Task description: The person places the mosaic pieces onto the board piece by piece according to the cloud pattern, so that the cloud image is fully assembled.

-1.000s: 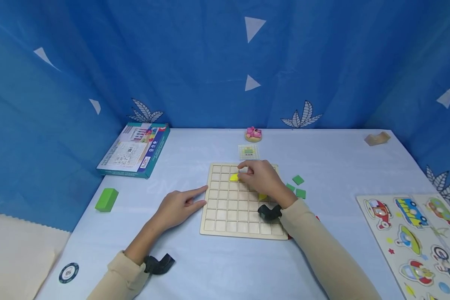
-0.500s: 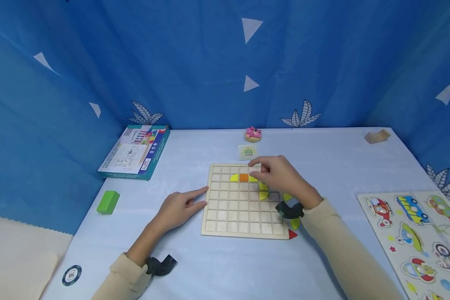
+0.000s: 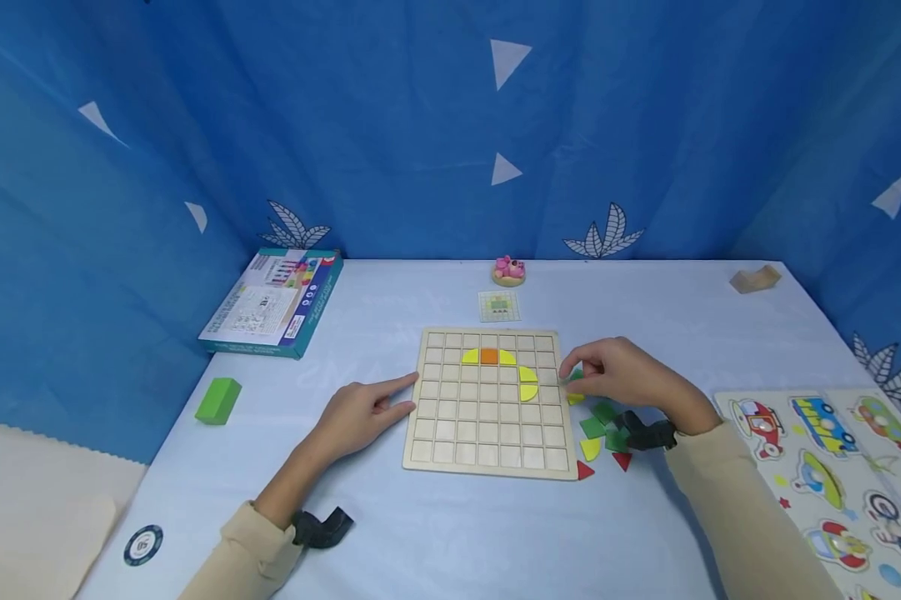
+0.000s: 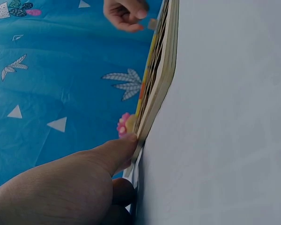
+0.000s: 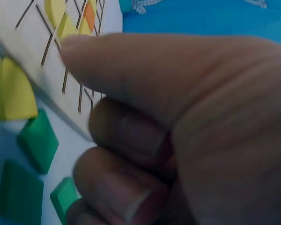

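Note:
A wooden grid board [image 3: 461, 412] lies mid-table with an orange square tile [image 3: 489, 356] in its second row from the back. Yellow quarter-circle tiles [image 3: 528, 392] sit on either side of the orange one and in cells nearer and to the right. My left hand [image 3: 360, 421] touches the board's left edge with thumb and index finger. Just off the right edge, my right hand [image 3: 623, 375] hovers with fingers bent and thumb apart from index; no tile shows between them. Below it lie loose green tiles [image 3: 593, 427], yellow tiles [image 3: 590, 450] and red triangle tiles [image 3: 622, 460].
Behind the board lie a small pattern card [image 3: 498, 306] and a pink figurine [image 3: 508, 271]. A flat box [image 3: 270, 302] and a green block [image 3: 217, 401] are at left. A picture puzzle board [image 3: 818, 492] lies at right, and a wooden block [image 3: 755, 279] at back right.
My right hand has moved right, from over the board's back rows to beside the loose tiles. The orange tile and yellow tiles on the board came into view. My left hand stayed put.

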A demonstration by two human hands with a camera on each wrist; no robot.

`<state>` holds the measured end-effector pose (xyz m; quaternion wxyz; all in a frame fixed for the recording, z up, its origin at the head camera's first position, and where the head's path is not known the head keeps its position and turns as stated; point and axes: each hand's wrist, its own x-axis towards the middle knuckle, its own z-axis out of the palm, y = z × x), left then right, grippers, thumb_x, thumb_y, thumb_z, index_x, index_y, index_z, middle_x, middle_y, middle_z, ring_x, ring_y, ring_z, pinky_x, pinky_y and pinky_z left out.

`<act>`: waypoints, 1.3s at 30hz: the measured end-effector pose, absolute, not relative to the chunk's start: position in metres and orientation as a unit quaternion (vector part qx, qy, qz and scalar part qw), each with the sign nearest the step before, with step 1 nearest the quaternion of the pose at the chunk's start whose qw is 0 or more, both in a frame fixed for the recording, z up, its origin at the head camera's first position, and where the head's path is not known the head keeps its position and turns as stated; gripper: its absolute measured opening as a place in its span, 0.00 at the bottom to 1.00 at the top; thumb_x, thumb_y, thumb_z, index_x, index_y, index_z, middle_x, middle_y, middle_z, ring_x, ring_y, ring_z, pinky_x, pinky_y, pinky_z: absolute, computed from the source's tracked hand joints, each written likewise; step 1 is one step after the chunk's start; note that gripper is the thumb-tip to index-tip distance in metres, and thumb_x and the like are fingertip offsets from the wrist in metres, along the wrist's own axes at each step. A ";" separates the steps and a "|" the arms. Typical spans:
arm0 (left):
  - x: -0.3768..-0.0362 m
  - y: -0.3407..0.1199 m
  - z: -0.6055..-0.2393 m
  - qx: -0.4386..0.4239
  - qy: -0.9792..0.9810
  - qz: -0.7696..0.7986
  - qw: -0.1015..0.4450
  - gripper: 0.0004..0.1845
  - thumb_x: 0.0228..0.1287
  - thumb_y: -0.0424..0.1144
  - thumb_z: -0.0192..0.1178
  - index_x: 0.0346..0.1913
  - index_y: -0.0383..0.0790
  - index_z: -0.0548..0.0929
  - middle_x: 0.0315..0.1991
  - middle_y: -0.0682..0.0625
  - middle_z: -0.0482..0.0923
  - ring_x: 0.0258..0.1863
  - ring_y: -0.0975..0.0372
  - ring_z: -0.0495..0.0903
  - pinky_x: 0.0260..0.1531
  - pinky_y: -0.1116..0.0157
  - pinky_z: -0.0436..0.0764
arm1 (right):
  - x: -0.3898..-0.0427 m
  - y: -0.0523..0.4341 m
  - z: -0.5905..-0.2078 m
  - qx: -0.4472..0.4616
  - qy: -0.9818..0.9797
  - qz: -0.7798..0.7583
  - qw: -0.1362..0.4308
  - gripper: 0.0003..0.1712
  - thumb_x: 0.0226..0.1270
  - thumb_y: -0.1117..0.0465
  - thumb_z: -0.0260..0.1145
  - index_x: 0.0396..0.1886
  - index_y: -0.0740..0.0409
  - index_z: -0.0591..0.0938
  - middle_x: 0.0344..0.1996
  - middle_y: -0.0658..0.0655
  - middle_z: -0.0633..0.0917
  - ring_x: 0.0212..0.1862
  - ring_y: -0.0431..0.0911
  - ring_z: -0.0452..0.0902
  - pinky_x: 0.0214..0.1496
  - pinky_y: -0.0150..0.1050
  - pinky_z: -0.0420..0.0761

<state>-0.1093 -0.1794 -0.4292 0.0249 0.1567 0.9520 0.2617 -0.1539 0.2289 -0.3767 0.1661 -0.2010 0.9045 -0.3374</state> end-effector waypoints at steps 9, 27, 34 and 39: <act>-0.109 -0.180 -0.429 0.154 0.955 0.251 0.025 0.27 0.70 0.56 0.65 0.69 0.58 0.79 0.15 0.60 0.66 0.15 0.66 0.62 0.21 0.66 0.62 | -0.158 0.245 -0.385 -0.180 0.891 -0.355 0.218 0.12 0.59 0.61 0.78 0.43 0.55 0.88 0.16 0.51 0.70 0.23 0.46 0.69 0.24 0.33 0.64; -0.110 -0.180 -0.429 0.159 0.953 0.255 0.025 0.26 0.70 0.56 0.64 0.69 0.58 0.79 0.14 0.60 0.65 0.15 0.66 0.61 0.21 0.66 0.61 | -0.161 0.253 -0.397 -0.182 0.896 -0.339 0.222 0.19 0.58 0.58 0.80 0.50 0.50 0.89 0.16 0.50 0.69 0.24 0.46 0.70 0.26 0.33 0.66; -0.111 -0.179 -0.430 0.162 0.953 0.255 0.023 0.27 0.70 0.57 0.64 0.69 0.57 0.79 0.15 0.60 0.66 0.14 0.66 0.62 0.21 0.66 0.62 | -0.160 0.258 -0.401 -0.192 0.889 -0.359 0.209 0.18 0.59 0.57 0.80 0.50 0.52 0.90 0.16 0.50 0.68 0.24 0.47 0.69 0.25 0.34 0.65; -0.109 -0.179 -0.431 0.157 0.953 0.258 0.025 0.27 0.70 0.56 0.65 0.69 0.58 0.79 0.15 0.60 0.66 0.15 0.66 0.63 0.21 0.67 0.62 | -0.161 0.258 -0.405 -0.192 0.887 -0.365 0.208 0.18 0.59 0.56 0.80 0.49 0.51 0.90 0.17 0.50 0.69 0.24 0.47 0.70 0.26 0.33 0.66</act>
